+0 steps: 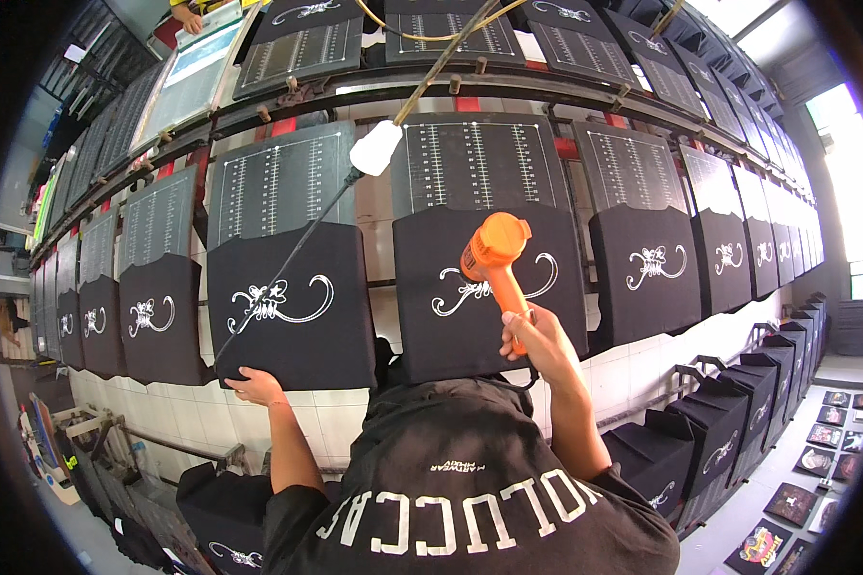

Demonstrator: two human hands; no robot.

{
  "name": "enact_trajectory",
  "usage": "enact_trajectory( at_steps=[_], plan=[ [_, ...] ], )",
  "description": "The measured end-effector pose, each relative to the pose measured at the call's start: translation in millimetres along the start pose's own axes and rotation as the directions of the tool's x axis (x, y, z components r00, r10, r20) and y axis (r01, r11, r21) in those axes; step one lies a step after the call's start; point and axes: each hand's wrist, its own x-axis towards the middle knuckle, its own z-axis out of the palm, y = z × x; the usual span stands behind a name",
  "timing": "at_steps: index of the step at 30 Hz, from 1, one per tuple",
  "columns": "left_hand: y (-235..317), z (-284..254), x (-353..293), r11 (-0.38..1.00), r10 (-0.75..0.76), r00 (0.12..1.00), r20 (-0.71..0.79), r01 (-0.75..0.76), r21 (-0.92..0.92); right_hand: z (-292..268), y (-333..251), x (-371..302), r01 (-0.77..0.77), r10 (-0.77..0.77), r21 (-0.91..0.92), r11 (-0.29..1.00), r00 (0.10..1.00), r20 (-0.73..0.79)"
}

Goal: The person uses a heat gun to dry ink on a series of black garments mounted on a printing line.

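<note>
In my right hand (544,345) is an orange hand-held dryer (497,245), gripped by its handle. Its head hangs over a black shirt (422,335) and partly covers the white scroll-like print there. My left hand (257,386) is at the near edge of the neighbouring black shirt (307,355), its fingers stretched toward the shirt's lower left corner. Across that shirt runs a thin black cord (302,235), which drops from a white connector (376,148) hanging above the boards. Where the cord goes below the shirt edge is hidden.
Dark boards with white ruler marks (479,158) stand in long rows, dressed with printed black shirts (650,278). Behind me is another row of shirts (719,436). At the far upper left, another person's hand (192,21) touches a framed screen (190,77). Colourful prints (762,546) lie at lower right.
</note>
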Motion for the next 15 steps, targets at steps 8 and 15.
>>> enact_trajectory(
  at_steps=[8,15],
  plan=[
    [-0.5,-1.7,41.9,0.951,0.191,0.977,-0.098,-0.159,0.266,21.9,-5.5,9.2,0.004,-0.004,0.011,1.0,1.0,0.03],
    [-1.5,-3.7,70.5,0.889,0.407,0.909,-0.086,-0.373,0.267,43.1,-12.1,4.5,-0.021,0.026,-0.108,0.994,0.998,0.049]
  ],
)
